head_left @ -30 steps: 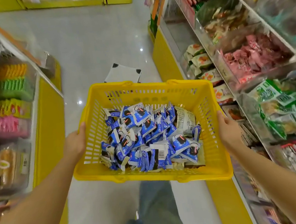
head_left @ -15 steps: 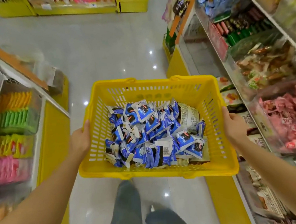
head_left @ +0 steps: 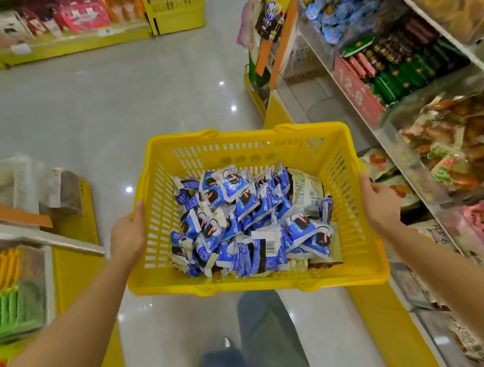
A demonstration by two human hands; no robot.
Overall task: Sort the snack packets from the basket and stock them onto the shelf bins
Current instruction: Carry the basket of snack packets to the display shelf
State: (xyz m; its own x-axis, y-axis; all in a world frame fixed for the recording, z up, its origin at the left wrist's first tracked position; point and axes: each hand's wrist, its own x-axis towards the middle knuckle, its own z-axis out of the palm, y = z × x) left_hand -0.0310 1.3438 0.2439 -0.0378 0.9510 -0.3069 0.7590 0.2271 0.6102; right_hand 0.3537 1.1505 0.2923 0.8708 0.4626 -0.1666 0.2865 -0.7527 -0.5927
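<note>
I carry a yellow plastic basket (head_left: 256,284) in front of me at waist height. My left hand (head_left: 129,235) grips its left rim and my right hand (head_left: 380,202) grips its right rim. Inside lies a heap of several blue-and-white snack packets (head_left: 238,222), with a pale beige packet (head_left: 306,192) at the far right of the heap. On my right stand clear shelf bins (head_left: 449,139) holding mixed snacks: blue packets on top, red and green sticks below, then brown and pink packs.
A grey tiled aisle floor (head_left: 103,108) runs ahead. A lower yellow shelf unit (head_left: 74,264) with orange and green packs stands on my left. More yellow shelving (head_left: 79,39) crosses the far end. My legs in jeans (head_left: 259,344) show below the basket.
I have walked forward along the aisle with the basket. The right-hand bins slid toward me, and the far shelving came closer. Both hands keep the same grip.
</note>
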